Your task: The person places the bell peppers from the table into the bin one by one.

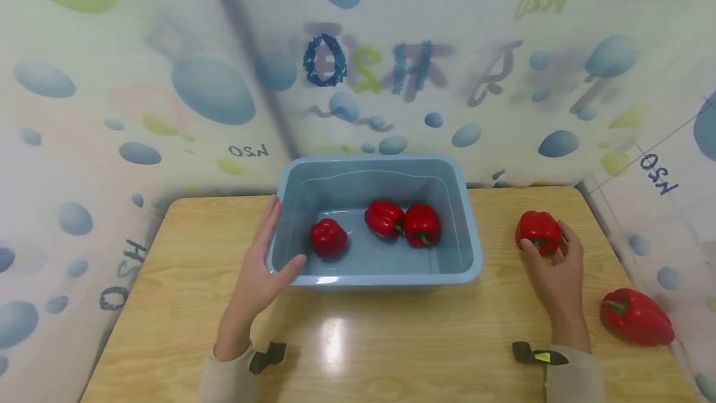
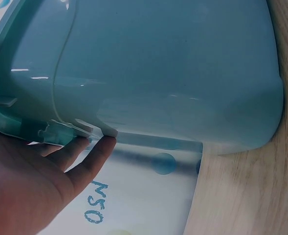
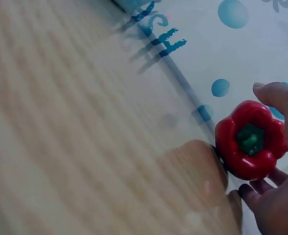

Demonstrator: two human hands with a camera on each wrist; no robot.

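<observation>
My right hand has its thumb and fingers around a glossy red bell pepper on the table's right side. In the right wrist view this bell pepper shows its green stem toward the camera, with the thumb above it and fingertips below. My left hand lies at the left end of a light blue plastic bin, fingers extended along its outer side and thumb over the front rim. The left wrist view shows fingertips against the bin's outer wall. Inside are a red bell pepper at left and two more touching at right.
Another red bell pepper lies near the right edge of the wooden table, beside my right forearm. A white wall covering with blue and green drops rises right behind the bin and along both sides.
</observation>
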